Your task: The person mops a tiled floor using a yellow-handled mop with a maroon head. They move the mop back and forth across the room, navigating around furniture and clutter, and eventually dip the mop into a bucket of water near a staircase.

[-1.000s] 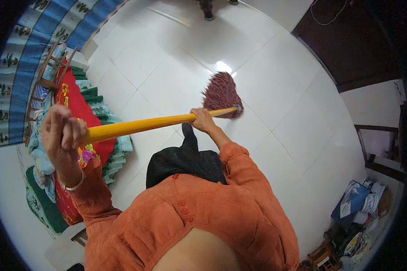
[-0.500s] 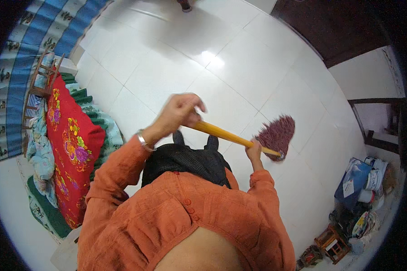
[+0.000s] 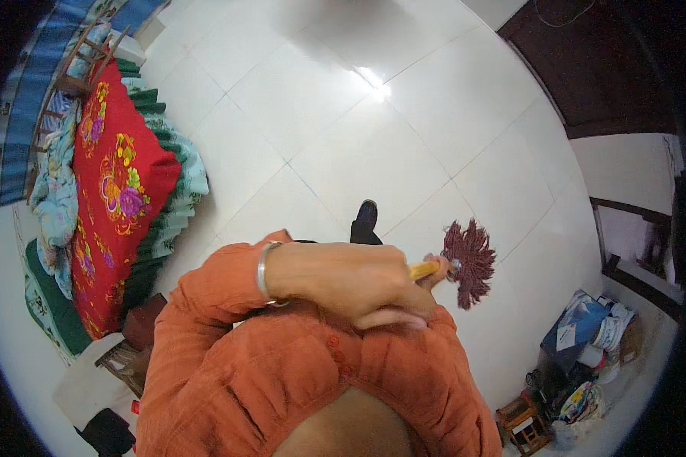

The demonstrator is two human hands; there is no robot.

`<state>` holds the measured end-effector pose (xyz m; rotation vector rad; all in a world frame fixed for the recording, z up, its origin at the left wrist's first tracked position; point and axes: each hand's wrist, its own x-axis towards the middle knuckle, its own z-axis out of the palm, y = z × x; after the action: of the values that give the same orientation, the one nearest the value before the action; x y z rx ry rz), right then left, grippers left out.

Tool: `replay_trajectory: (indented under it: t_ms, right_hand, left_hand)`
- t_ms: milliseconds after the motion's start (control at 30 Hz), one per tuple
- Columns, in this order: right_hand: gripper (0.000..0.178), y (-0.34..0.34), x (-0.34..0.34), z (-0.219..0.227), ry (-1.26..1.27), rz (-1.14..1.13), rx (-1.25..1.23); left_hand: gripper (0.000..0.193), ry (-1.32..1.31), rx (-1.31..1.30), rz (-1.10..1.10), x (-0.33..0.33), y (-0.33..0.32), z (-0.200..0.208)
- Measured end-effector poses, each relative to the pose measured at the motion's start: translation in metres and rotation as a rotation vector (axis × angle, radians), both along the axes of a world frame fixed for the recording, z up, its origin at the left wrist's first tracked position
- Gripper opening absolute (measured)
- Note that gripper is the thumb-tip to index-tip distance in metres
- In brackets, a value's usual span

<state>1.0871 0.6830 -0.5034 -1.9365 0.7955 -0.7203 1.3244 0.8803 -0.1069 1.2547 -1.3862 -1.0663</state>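
A mop with a dark red string head [image 3: 471, 263] rests on the pale tiled floor [image 3: 335, 152], a little to the right of my feet. Its yellow handle [image 3: 424, 270] points up toward me and is mostly hidden behind my hands. My left hand [image 3: 358, 283], with a silver bangle at the wrist, is closed around the upper handle in front of my chest. Lower down, close to the mop head, my right hand [image 3: 434, 276] wraps the handle and is partly covered by the left one. One dark shoe [image 3: 367, 213] shows beyond my hands.
A bed with a red flowered cover [image 3: 122, 194] and a green frilled skirt stands on the left. Bags and boxes [image 3: 587, 327] are heaped along the right wall beside a small wooden stool [image 3: 522, 425]. A dark door [image 3: 587, 68] is at the far right.
My left hand has come down and toward my chest, now overlapping the right. The handle has swung to point more at me. The mop head has spread and turned on the floor.
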Motion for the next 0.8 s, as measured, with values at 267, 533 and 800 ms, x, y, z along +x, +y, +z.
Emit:
replay_trajectory:
  t_ms: [267,533,800]
  right_hand:
    - [0.015,0.136,0.066,0.046,-0.031,0.148,-0.280]
    - [0.018,0.258,0.133,0.043,-0.194,0.353,-0.292]
    - [0.021,0.348,0.197,0.035,-0.338,0.676,-0.134]
  left_hand:
    - [0.013,-0.102,-0.140,0.230,-0.046,0.160,0.039]
    - [0.013,-0.252,-0.038,0.590,-0.116,0.279,0.068]
    - [0.020,-0.378,-0.005,0.986,-0.172,0.305,0.061]
